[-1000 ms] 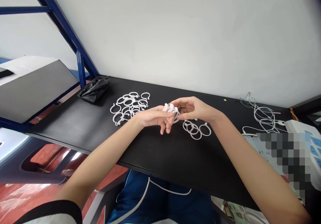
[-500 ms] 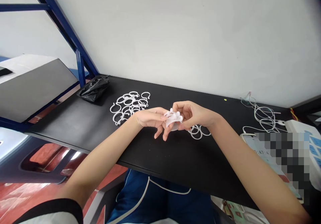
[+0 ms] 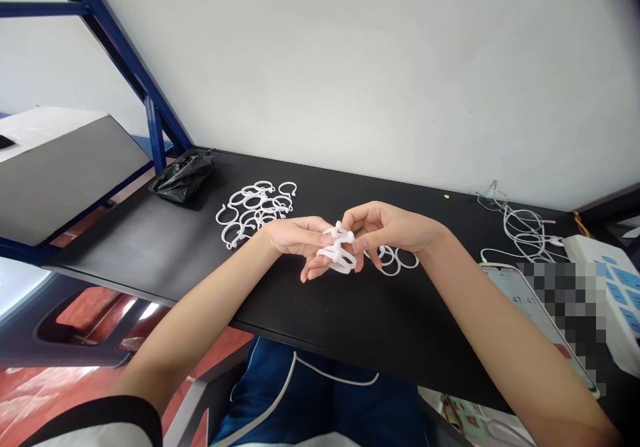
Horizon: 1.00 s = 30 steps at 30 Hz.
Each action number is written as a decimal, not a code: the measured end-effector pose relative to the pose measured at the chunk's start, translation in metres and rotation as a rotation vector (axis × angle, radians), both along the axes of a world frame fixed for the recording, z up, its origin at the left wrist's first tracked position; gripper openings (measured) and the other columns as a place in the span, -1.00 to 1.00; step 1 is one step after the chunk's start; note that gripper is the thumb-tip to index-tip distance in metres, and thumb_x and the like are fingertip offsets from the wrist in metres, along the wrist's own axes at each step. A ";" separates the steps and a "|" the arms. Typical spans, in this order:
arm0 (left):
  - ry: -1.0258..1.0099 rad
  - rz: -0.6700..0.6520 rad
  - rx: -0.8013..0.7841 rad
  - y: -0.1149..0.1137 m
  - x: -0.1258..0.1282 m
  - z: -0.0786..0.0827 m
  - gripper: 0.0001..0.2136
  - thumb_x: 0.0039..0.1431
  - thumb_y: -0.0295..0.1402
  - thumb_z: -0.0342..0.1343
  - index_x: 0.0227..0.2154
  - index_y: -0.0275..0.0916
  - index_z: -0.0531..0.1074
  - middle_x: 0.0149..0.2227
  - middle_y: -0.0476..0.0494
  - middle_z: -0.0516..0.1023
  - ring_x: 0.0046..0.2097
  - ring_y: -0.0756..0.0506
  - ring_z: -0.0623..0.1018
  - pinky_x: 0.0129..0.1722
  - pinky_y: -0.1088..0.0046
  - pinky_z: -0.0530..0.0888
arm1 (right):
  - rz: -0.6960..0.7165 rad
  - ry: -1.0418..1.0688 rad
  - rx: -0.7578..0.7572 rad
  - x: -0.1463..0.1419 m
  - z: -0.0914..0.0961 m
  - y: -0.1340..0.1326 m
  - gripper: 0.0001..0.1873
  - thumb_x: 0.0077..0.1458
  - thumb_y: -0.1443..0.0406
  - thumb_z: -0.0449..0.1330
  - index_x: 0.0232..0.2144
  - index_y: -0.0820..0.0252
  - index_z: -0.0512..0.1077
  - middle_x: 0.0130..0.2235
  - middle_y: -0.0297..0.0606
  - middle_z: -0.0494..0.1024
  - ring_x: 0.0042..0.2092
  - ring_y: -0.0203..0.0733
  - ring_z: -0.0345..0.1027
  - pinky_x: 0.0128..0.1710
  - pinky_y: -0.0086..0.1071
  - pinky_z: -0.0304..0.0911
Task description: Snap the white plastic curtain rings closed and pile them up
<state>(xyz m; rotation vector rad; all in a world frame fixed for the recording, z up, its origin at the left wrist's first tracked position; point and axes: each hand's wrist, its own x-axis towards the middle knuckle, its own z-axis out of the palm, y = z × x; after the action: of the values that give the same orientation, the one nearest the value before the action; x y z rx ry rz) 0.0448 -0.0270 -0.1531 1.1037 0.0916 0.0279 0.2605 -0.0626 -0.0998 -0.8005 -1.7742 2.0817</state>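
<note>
Both my hands meet over the middle of the black table (image 3: pixel 150 247). My left hand (image 3: pixel 299 237) and my right hand (image 3: pixel 387 228) pinch a small bunch of white plastic rings (image 3: pixel 339 252) between their fingertips, held just above the table. A loose pile of open white rings (image 3: pixel 253 211) lies to the left of my left hand. A smaller group of closed rings (image 3: pixel 395 260) lies on the table just behind and under my right hand, partly hidden by it.
A crumpled black plastic bag (image 3: pixel 183 175) sits at the table's back left. White cables (image 3: pixel 525 233) lie at the back right, with a phone (image 3: pixel 520 293) and a white power strip (image 3: pixel 607 280) at the right edge. A blue metal frame (image 3: pixel 150 110) rises at the left.
The bunch of rings has been lowered and turned in my fingers, from edge-up to hanging lower between both hands. My hands drifted slightly toward me.
</note>
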 end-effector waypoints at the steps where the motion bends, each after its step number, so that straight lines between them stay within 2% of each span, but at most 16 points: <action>1: 0.002 0.002 0.001 0.000 0.001 0.000 -0.67 0.07 -0.08 0.26 -0.33 -0.29 0.52 -0.63 -0.05 0.38 -0.50 -0.12 0.56 -0.57 0.44 0.56 | -0.006 -0.002 -0.013 -0.001 -0.001 0.000 -0.85 0.05 0.33 0.32 -0.32 0.28 0.45 -0.32 -0.26 0.59 -0.37 -0.22 0.57 -0.59 -0.56 0.39; 5: 0.005 0.032 0.009 -0.002 0.003 0.000 -0.65 0.01 -0.05 0.29 -0.44 -0.30 0.50 -0.68 -0.01 0.34 -0.62 -0.04 0.48 -0.59 0.46 0.53 | -0.023 -0.005 -0.045 -0.006 -0.007 0.001 -0.81 0.00 0.30 0.35 -0.39 0.28 0.42 -0.45 -0.30 0.59 -0.47 -0.30 0.52 -0.60 -0.58 0.36; 10: -0.007 0.123 0.028 -0.005 0.006 0.002 -0.62 -0.03 -0.03 0.31 -0.46 -0.30 0.45 -0.71 0.06 0.29 -0.67 0.00 0.42 -0.64 0.50 0.49 | -0.060 -0.001 -0.048 -0.008 -0.015 0.003 -0.71 -0.06 0.24 0.40 -0.47 0.25 0.36 -0.59 -0.39 0.52 -0.59 -0.36 0.42 -0.61 -0.56 0.34; 15: -0.080 0.331 0.047 -0.002 0.010 -0.002 -0.57 0.04 0.01 0.25 -0.41 -0.35 0.44 -0.76 0.17 0.21 -0.76 0.10 0.28 -0.70 0.58 0.44 | -0.189 0.028 0.020 -0.006 -0.011 0.003 -0.66 -0.09 0.22 0.42 -0.33 0.25 0.40 -0.37 -0.30 0.59 -0.44 -0.29 0.53 -0.61 -0.58 0.33; 18: -0.125 0.443 0.066 0.000 0.013 -0.003 -0.56 0.09 0.00 0.21 -0.54 -0.34 0.37 -0.73 0.13 0.30 -0.77 0.16 0.24 -0.66 0.62 0.45 | -0.284 -0.050 0.110 -0.009 -0.001 -0.004 -0.59 -0.16 0.26 0.46 -0.28 0.22 0.38 -0.25 -0.25 0.61 -0.34 -0.20 0.57 -0.56 -0.55 0.36; 21: -0.133 0.490 0.088 -0.001 0.015 -0.001 -0.52 0.08 0.02 0.22 -0.62 -0.34 0.32 -0.71 0.06 0.38 -0.77 0.17 0.25 -0.63 0.61 0.46 | -0.358 -0.165 0.203 -0.014 0.009 -0.012 -0.61 -0.13 0.27 0.45 -0.31 0.21 0.36 -0.24 -0.20 0.63 -0.32 -0.14 0.58 -0.53 -0.53 0.35; 25: -0.148 0.535 0.110 -0.005 0.015 0.006 -0.48 0.03 0.06 0.23 -0.65 -0.33 0.29 -0.77 0.11 0.31 -0.79 0.18 0.20 -0.64 0.62 0.44 | -0.335 -0.112 0.179 -0.020 0.014 -0.016 -0.66 -0.06 0.24 0.41 -0.31 0.23 0.36 -0.23 -0.15 0.64 -0.35 -0.16 0.58 -0.53 -0.52 0.33; 28: -0.161 0.570 0.132 -0.006 0.016 0.007 -0.43 0.01 0.12 0.21 -0.71 -0.32 0.23 -0.79 0.09 0.29 -0.80 0.18 0.20 -0.67 0.64 0.38 | -0.325 -0.069 0.127 -0.024 0.013 -0.018 -0.59 -0.12 0.26 0.45 -0.28 0.22 0.35 -0.21 -0.15 0.64 -0.28 -0.08 0.59 -0.54 -0.51 0.34; 30: -0.169 0.604 0.148 -0.005 0.017 0.006 -0.40 0.01 0.15 0.19 -0.73 -0.31 0.20 -0.83 0.09 0.24 -0.79 0.17 0.21 -0.69 0.67 0.34 | -0.380 -0.054 0.116 -0.029 0.010 -0.020 -0.54 -0.21 0.32 0.48 -0.30 0.20 0.33 -0.25 -0.20 0.64 -0.27 -0.07 0.59 -0.51 -0.49 0.39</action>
<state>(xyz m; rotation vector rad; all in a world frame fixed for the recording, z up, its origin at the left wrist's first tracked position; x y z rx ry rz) 0.0615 -0.0324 -0.1472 1.1824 0.2713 0.6765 0.2316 -0.0823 -0.0894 -1.0726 -1.6016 1.7116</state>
